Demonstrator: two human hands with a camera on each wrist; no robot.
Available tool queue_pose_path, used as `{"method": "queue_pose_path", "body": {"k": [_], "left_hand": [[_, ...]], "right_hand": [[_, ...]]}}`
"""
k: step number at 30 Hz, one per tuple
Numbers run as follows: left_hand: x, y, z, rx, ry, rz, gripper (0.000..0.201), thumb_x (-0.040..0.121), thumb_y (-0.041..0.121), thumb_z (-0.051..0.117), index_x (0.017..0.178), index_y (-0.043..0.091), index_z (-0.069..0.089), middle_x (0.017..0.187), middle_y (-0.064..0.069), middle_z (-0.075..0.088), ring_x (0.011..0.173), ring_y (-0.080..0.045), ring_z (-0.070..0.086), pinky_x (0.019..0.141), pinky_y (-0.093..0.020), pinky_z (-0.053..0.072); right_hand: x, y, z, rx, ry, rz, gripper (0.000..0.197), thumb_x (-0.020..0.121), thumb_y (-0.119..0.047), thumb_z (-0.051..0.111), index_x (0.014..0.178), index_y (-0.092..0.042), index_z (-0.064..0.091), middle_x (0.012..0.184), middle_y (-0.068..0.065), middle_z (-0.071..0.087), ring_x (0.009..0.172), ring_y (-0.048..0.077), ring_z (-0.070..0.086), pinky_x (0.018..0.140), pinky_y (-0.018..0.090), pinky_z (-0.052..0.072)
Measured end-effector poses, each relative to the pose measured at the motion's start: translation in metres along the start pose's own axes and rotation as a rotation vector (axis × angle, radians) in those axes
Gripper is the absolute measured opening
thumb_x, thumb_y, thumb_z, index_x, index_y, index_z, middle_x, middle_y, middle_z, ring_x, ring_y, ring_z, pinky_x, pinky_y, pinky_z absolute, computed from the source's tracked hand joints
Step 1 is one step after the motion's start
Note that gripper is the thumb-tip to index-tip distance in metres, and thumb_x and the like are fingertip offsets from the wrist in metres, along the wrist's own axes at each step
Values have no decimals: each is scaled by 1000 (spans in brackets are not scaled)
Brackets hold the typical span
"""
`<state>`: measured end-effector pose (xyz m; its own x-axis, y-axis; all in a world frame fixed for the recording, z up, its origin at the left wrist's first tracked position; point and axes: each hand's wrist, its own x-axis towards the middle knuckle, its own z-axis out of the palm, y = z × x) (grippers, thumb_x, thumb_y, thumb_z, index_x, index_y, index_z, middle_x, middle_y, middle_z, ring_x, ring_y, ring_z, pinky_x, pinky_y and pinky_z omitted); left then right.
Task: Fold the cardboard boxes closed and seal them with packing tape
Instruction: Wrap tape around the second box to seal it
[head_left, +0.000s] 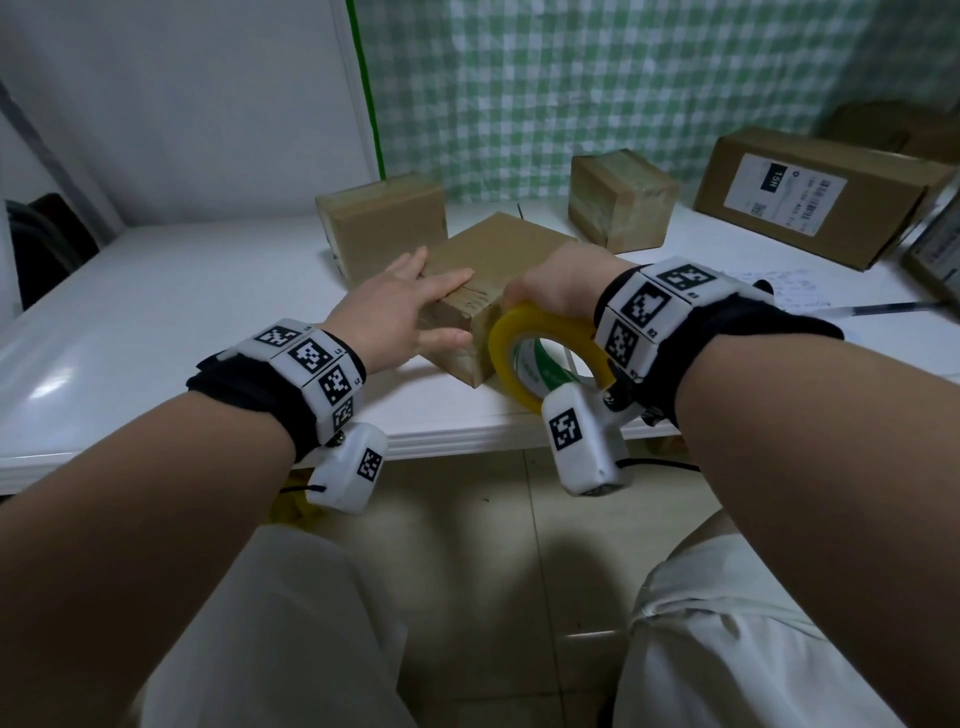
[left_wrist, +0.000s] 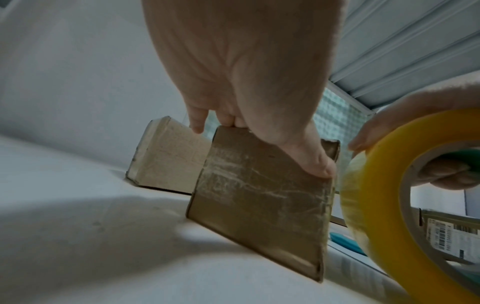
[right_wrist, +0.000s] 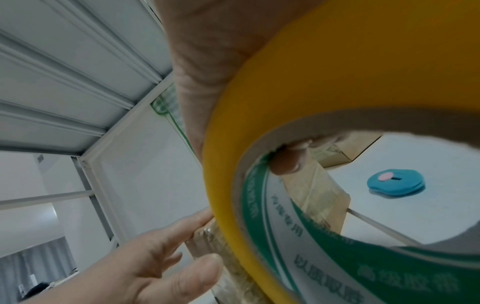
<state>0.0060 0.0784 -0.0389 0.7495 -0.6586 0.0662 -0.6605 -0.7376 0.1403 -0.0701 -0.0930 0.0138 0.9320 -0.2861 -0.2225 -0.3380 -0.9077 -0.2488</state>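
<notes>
Box steadied as tape is brought to its near corner

The box (head_left: 483, 280), at desk (head_left: 156, 322) centre, is pressed by the flat left hand (head_left: 400, 306); the tape roll (head_left: 540, 353), clasped through its core by the right hand (head_left: 561, 280), touches at the box's 4 o'clock.

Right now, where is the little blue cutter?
In the right wrist view, the blue cutter lies on the white table, right of the box being taped.
</notes>
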Motion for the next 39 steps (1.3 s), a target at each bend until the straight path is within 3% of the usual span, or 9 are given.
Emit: {"method": "queue_pose_path", "body": {"k": [9,16,23,27,30,32,34,37,39], "left_hand": [[-2,-1,4,-127,-20,-59,80,73,67,57,142,53,20,159,-10,-1,145,-29,14,115,-43,23],[3,-5,8,-366,41,-155,112,61,56,77,151,26,16,149,-9,19,137,-24,26,112,-30,22],[7,-1,13,-560,28,-240,115,58,48,84,148,33,14,138,-10,26,127,-24,35,108,-31,27],[8,4,16,-563,79,-247,108,61,44,83,146,33,17,132,-9,30,109,-17,39,97,-22,31],[11,10,16,-583,147,-292,99,66,42,79,144,30,20,132,-11,31,104,-18,38,91,-24,34],[14,12,14,-638,180,-347,93,68,44,76,142,29,21,135,-12,32,105,-19,38,89,-27,36],[17,12,13,-707,186,-397,97,61,52,75,140,29,24,136,-11,35,108,-21,42,92,-32,42],[17,16,6,-847,154,-472,105,46,62,67,138,31,26,130,-5,42,111,-24,49,95,-42,47],[16,15,4,-1002,137,-497,93,60,53,70,138,27,27,126,-2,44,109,-23,51,92,-45,50]], "right_hand": [[-4,-2,-1,54,35,40,33,91,-43,51,99,-12,57,74,4,47,83,22,52,71,31,42],[0,-3,-1,-23,20,7,35,92,-43,47,103,-13,62,74,4,47,70,19,48,60,30,38],[1,-3,-3,-71,21,-25,35,95,-40,42,107,-14,63,72,4,46,63,16,43,55,29,35],[-4,9,-3,238,58,-1,30,90,-39,51,82,-12,59,74,4,50,63,16,45,58,29,36],[-11,25,-7,499,72,0,25,89,-37,56,82,-13,59,79,4,53,63,15,47,55,26,36],[-15,32,-8,614,68,-13,24,88,-36,59,91,-12,63,89,4,56,70,16,51,63,26,42],[-14,36,-10,681,65,-41,33,81,-39,67,104,-15,67,106,4,61,91,20,59,85,34,51],[-18,36,-24,768,29,-130,53,55,-46,83,103,-33,66,122,-1,60,113,24,57,102,45,45],[-22,35,-38,772,-32,-187,77,39,-48,88,111,-42,60,133,-4,50,123,26,51,104,47,42]]}}
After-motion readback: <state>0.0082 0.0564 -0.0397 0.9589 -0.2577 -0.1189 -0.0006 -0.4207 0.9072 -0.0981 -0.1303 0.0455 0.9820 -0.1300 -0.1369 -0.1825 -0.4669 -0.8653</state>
